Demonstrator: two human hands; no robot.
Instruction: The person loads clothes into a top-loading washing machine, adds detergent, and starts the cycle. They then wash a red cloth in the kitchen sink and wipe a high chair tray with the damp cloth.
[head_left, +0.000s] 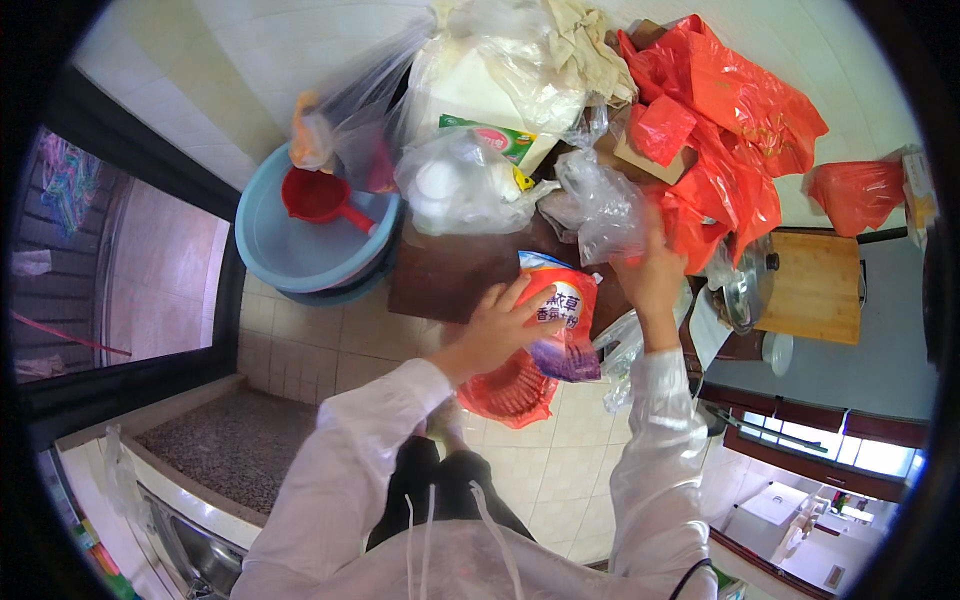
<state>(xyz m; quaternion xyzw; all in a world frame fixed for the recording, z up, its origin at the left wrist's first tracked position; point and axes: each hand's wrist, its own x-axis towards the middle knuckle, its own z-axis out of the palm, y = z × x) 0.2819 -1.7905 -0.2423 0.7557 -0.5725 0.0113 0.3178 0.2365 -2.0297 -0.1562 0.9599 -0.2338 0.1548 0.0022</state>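
Observation:
My left hand (514, 322) rests spread on a red and purple bag of washing powder (574, 330) at the front edge of a dark brown tabletop (450, 274). To its right my right hand (651, 274) reaches over the table between a crumpled clear plastic bag (604, 202) and red plastic bags (724, 150); its fingers are blurred, so whether it grips either cannot be told. A white translucent bag with round white items (465, 184) lies behind my left hand. Below the washing powder, a red basket in a red bag (510, 386) stands near the floor.
Stacked blue basins (262, 247) with a red dipper (315, 196) stand left of the table. At the right are a glass pot lid (746, 289) and a wooden cutting board (814, 289). A stone-topped counter edge (232, 442) and a metal sink (199, 547) lie at lower left.

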